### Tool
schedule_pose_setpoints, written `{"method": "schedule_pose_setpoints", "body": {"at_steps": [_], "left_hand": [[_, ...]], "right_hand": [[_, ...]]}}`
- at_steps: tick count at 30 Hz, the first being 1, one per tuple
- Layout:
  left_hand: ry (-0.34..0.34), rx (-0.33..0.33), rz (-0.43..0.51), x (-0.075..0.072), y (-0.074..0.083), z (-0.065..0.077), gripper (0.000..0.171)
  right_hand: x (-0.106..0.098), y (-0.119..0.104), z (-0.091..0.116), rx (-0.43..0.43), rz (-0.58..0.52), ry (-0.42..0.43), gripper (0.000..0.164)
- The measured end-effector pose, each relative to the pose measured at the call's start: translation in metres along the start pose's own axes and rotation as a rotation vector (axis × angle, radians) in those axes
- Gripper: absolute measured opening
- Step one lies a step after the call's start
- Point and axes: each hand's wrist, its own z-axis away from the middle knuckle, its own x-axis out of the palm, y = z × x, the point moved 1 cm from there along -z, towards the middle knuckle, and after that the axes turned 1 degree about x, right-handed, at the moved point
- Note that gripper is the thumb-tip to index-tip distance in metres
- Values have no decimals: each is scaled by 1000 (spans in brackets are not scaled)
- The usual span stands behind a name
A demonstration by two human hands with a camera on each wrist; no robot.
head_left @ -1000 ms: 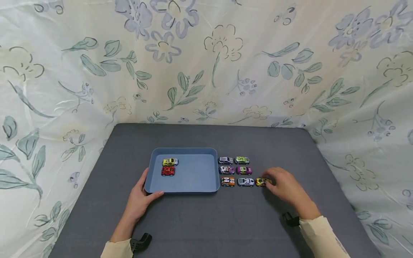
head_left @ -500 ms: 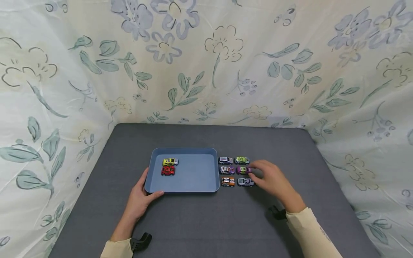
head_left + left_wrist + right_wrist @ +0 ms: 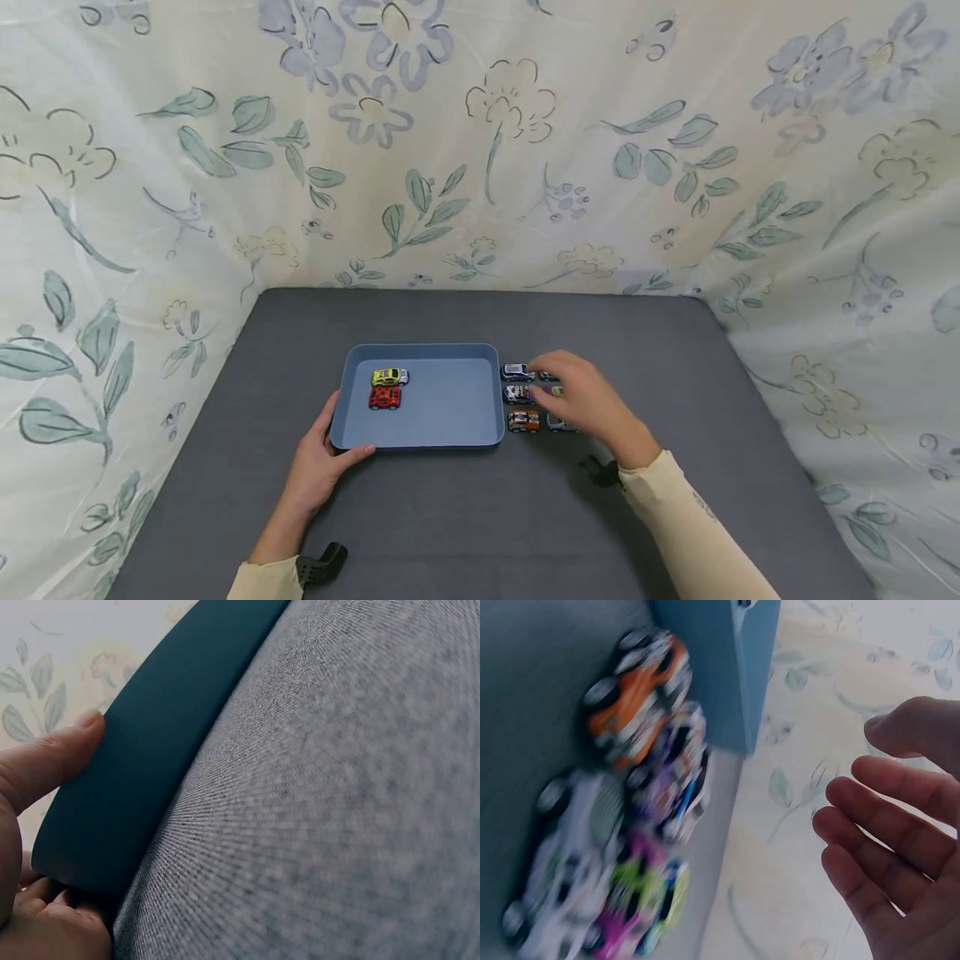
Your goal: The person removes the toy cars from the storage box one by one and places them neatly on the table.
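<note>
My left hand (image 3: 318, 467) grips the near left corner of a blue tray (image 3: 450, 408), thumb along the front wall and fingers round the side. In the left wrist view those fingers curl by the tray's underside. A yellow toy car (image 3: 387, 377) and a red toy car (image 3: 384, 398) sit inside the tray. My right hand (image 3: 581, 400) hovers over toy cars right of the tray, thumb and fingers apart. The right wrist view shows nothing between them. An orange toy car (image 3: 641, 697) and a silver toy car (image 3: 574, 859) appear there; the hand partly covers others in the head view.
The cars right of the tray stand in rows close to its wall, including a purple-and-white one (image 3: 517, 394) and a dark-windowed one (image 3: 516, 372). A grey cloth covers the table (image 3: 450, 525). A floral curtain (image 3: 480, 167) hangs behind and at the sides.
My right hand has left the yellow-and-black car at the row's right end and moved left over the other cars. That car is out of sight now. The left hand stays on the tray.
</note>
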Motion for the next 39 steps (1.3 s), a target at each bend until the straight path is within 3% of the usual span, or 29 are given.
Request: {"method": "schedule_pose_setpoints", "body": {"at_steps": [11,28,39], "left_hand": [[0,-2,-12,-2,4,1,116],[-5,-16,-15,-2,4,1,117],[-1,-33,-53,-2,5,0,119]], "right_hand": [[11,-34,-41,-67,-39,-50,26],[29,-67,-84,-111,-58,-103,30],[49,-85,-111,-148,-5,-228,33]]}}
